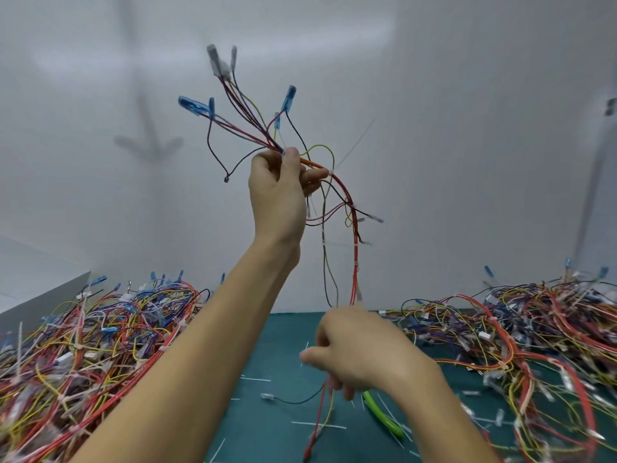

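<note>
Head view: a pale wall (pixel 467 128) fills the upper half, and below it lies a green mat (pixel 287 332) flanked by two big tangles of wire, the left pile (pixel 86 342) and the right pile (pixel 534 332). Above the bare strip of mat between them a single wire bundle (pixel 354 248) is held in the air, its long axis running almost straight up and down. The left hand (pixel 278 195) is raised high and pinches the bundle near its top, fingers curled round the wires; from there the loose ends fan up and to the left, tipped with blue plugs (pixel 287 98). The right hand (pixel 360 352) is directly below and nearer the camera, blurred, with its fingers closed round the lower run of red and yellow wires, whose tails hang down toward the mat. Any next pull would likely run along that vertical line. A white tie (pixel 330 172) binds the bundle just beside the left fingers. On the mat lie a green-handled tool (pixel 384 416) and white tie scraps (pixel 255 379).
</note>
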`<state>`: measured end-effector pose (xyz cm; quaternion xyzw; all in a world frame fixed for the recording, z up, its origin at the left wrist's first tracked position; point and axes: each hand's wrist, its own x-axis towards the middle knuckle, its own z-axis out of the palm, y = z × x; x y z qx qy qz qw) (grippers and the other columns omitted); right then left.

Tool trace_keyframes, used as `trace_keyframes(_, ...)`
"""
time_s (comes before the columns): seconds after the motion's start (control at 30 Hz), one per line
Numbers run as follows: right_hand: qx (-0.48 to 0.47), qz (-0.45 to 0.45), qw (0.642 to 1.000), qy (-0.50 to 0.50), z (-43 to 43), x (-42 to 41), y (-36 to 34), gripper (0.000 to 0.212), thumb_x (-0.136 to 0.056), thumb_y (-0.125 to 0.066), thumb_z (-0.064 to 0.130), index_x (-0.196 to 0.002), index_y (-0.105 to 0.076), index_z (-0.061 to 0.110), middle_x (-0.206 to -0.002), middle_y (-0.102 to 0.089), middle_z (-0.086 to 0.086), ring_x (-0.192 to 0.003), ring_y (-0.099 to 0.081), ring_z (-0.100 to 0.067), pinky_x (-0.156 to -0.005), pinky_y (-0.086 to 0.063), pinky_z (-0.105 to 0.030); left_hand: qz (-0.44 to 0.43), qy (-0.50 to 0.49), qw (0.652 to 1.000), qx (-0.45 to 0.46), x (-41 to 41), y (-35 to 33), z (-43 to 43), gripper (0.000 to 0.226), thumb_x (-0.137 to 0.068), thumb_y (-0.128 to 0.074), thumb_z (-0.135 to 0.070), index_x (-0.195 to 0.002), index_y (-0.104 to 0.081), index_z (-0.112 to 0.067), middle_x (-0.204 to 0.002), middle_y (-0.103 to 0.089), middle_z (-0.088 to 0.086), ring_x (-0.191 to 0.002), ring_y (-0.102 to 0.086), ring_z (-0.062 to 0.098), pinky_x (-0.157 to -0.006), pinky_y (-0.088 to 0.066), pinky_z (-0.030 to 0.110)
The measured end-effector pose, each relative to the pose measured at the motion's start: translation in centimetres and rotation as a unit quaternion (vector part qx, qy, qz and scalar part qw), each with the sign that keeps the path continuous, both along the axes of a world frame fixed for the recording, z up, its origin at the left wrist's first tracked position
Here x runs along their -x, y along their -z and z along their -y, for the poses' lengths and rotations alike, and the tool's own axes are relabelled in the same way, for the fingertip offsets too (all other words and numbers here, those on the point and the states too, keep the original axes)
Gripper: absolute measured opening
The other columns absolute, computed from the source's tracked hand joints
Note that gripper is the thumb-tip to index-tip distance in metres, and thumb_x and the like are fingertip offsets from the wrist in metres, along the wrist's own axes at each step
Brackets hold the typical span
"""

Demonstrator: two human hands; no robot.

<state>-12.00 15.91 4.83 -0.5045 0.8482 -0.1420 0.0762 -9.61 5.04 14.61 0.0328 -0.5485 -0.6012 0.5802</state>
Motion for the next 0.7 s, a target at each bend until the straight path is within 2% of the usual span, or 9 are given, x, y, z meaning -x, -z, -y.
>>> trace_keyframes(0.17,0.04,-0.014,0.999,-0.028,3.6,-1.9,2.8,0.027,-0.093,-0.058,0.038,-0.102,-0.069,0.015,-0.106,-0.07,-0.01,-0.101,-0.063,-0.033,-0.085,-0.05,-0.039,0.013,0.012,1.0,0.0,0.5,1.0,-0.1,0.012,-0.105,-0.042,-0.017,-0.097,-0.045,-0.008,-0.085,-0.059,0.008,-0.069,-0.071,0.013,-0.081,-0.059,0.024)
trace_keyframes(0.27,0.058,0.041,0.996,-0.051,5.3,-2.6,5.1,0.022,-0.093,-0.057,0.037,-0.084,-0.064,0.018,-0.092,-0.065,-0.008,-0.091,-0.058,-0.036,-0.072,-0.043,-0.036,0.023,0.016,1.0,-0.001,0.8,1.8,-0.2,0.013,-0.105,-0.043,-0.018,-0.098,-0.045,-0.008,-0.081,-0.058,0.003,-0.071,-0.071,0.013,-0.075,-0.056,0.019)
trace_keyframes(0.33,0.048,0.072,0.994,-0.068,6.1,-3.2,6.3,0.031,-0.092,-0.054,0.032,-0.065,-0.044,0.02,-0.08,-0.053,-0.008,-0.084,-0.051,-0.039,-0.069,-0.036,-0.034,0.03,0.02,0.999,-0.006,1.0,2.3,-0.1,0.013,-0.105,-0.044,-0.019,-0.099,-0.046,-0.007,-0.084,-0.058,0.006,-0.071,-0.072,0.012,-0.071,-0.053,0.016)
trace_keyframes(0.4,0.032,0.094,0.991,-0.094,6.7,-3.7,7.3,0.036,-0.09,-0.049,0.029,-0.06,-0.031,0.022,-0.076,-0.047,-0.011,-0.074,-0.048,-0.037,-0.062,-0.031,-0.032,0.038,0.026,0.999,-0.014,1.2,2.7,-0.1,0.015,-0.105,-0.044,-0.02,-0.098,-0.046,-0.007,-0.087,-0.058,0.008,-0.071,-0.072,0.012,-0.069,-0.053,0.016)
trace_keyframes(0.47,0.034,0.15,0.982,-0.111,7.3,-4.4,8.1,0.031,-0.087,-0.046,0.028,-0.06,-0.032,0.022,-0.071,-0.042,-0.006,-0.067,-0.043,-0.029,-0.058,-0.031,-0.032,0.044,0.027,0.998,-0.021,1.3,3.0,-0.2,0.016,-0.105,-0.044,-0.021,-0.098,-0.047,-0.007,-0.085,-0.06,0.006,-0.071,-0.071,0.011,-0.066,-0.052,0.014)
trace_keyframes(0.53,0.048,0.213,0.971,-0.103,7.9,-4.8,8.6,0.023,-0.093,-0.052,0.015,-0.072,-0.045,0.013,-0.083,-0.05,-0.011,-0.086,-0.047,-0.029,-0.079,-0.044,-0.04,0.05,0.03,0.998,-0.029,1.3,3.2,-0.2,0.016,-0.105,-0.044,-0.021,-0.098,-0.048,-0.007,-0.084,-0.06,0.003,-0.072,-0.071,0.01,-0.062,-0.05,0.012)
trace_keyframes(0.6,0.033,0.275,0.956,-0.094,8.3,-5.3,8.8,0.015,-0.093,-0.053,-0.005,-0.079,-0.053,-0.008,-0.091,-0.055,-0.024,-0.095,-0.044,-0.03,-0.096,-0.039,-0.046,0.058,0.032,0.997,-0.031,1.2,3.4,-0.2,0.015,-0.105,-0.044,-0.021,-0.099,-0.049,-0.007,-0.086,-0.061,0.004,-0.071,-0.07,0.009,-0.061,-0.05,0.011)
trace_keyframes(0.63,0.028,0.313,0.945,-0.088,8.5,-5.3,8.7,0.012,-0.092,-0.051,-0.01,-0.088,-0.057,-0.021,-0.099,-0.059,-0.033,-0.099,-0.048,-0.032,-0.096,-0.038,-0.048,0.062,0.034,0.997,-0.03,1.2,3.4,-0.2,0.015,-0.105,-0.044,-0.021,-0.099,-0.049,-0.008,-0.086,-0.061,0.004,-0.07,-0.069,0.008,-0.061,-0.05,0.011)
trace_keyframes(0.7,0.011,0.338,0.936,-0.1,8.3,-5.8,8.5,0.028,-0.093,-0.051,-0.011,-0.118,-0.056,-0.023,-0.124,-0.059,-0.035,-0.112,-0.056,-0.035,-0.09,-0.044,-0.039,0.076,0.035,0.996,-0.023,1.0,3.5,-0.2,0.014,-0.104,-0.045,-0.021,-0.099,-0.051,-0.01,-0.084,-0.059,0.001,-0.07,-0.069,0.008,-0.063,-0.05,0.014)
